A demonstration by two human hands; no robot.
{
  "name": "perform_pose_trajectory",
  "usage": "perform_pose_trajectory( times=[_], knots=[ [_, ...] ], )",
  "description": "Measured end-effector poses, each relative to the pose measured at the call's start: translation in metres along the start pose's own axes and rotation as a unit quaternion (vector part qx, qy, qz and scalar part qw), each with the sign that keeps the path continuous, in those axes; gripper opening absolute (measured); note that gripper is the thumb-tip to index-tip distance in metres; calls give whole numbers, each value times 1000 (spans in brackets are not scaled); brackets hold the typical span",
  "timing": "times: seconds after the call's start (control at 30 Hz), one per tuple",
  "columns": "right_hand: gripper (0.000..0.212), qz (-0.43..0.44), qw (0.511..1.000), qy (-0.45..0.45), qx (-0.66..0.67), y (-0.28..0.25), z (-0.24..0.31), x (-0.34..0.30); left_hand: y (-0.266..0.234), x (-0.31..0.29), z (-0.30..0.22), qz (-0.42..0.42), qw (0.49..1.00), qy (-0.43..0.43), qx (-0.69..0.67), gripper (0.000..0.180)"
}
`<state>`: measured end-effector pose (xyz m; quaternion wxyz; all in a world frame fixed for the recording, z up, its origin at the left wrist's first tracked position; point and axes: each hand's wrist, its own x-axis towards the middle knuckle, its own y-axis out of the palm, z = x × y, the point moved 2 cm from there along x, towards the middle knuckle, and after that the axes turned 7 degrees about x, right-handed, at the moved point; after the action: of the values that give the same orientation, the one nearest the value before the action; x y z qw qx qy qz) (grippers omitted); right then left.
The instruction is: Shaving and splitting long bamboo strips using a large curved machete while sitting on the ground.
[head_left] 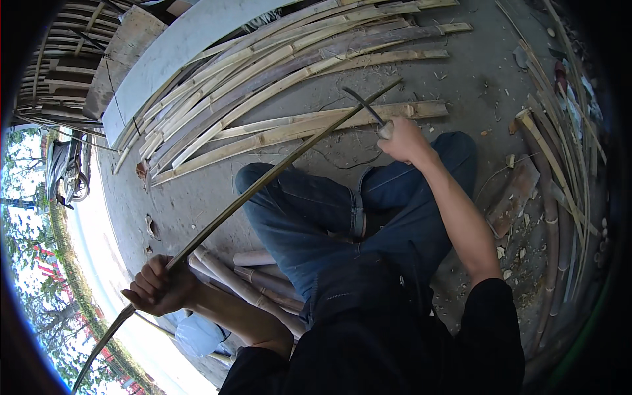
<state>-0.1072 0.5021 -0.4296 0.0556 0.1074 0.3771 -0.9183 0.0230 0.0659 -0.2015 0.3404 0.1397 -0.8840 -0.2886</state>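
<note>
A long, narrow bamboo strip (pixel 263 182) runs slantwise across my lap, from the lower left up to the far middle. My left hand (pixel 160 287) is wrapped round it near its lower part, and the strip's tail bends down past the fist. My right hand (pixel 403 141) grips the handle of a knife with a thin, dark, curved blade (pixel 364 105). The blade crosses the strip near its far end; whether they touch, I cannot tell. My crossed legs in blue jeans (pixel 296 217) lie beneath the strip.
Many split bamboo slats (pixel 283 79) lie on the concrete floor ahead, beside a pale board (pixel 171 62). Bamboo poles (pixel 247 280) rest by my left knee. At right are more poles and strips (pixel 552 217), a wooden block (pixel 515 197) and shavings. A motorbike (pixel 71 172) stands outside.
</note>
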Motion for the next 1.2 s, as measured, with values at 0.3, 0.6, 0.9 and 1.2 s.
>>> perform_pose_trajectory(
  times=[0.3, 0.6, 0.9, 1.2],
  knots=[
    [41, 190, 956, -181, 130, 19, 201, -106, 14, 4, -7, 14, 999, 18, 24, 51],
    [42, 104, 981, 160, -48, -19, -72, 24, 27, 0, 3, 103, 993, 12, -60, 49],
    [34, 167, 958, -166, 161, 9, 154, -87, 15, 12, -7, 156, 986, -30, -45, 48],
    [33, 124, 982, 111, -93, -18, -59, 69, 27, 20, 13, 130, 988, 22, -80, 50]
  ],
)
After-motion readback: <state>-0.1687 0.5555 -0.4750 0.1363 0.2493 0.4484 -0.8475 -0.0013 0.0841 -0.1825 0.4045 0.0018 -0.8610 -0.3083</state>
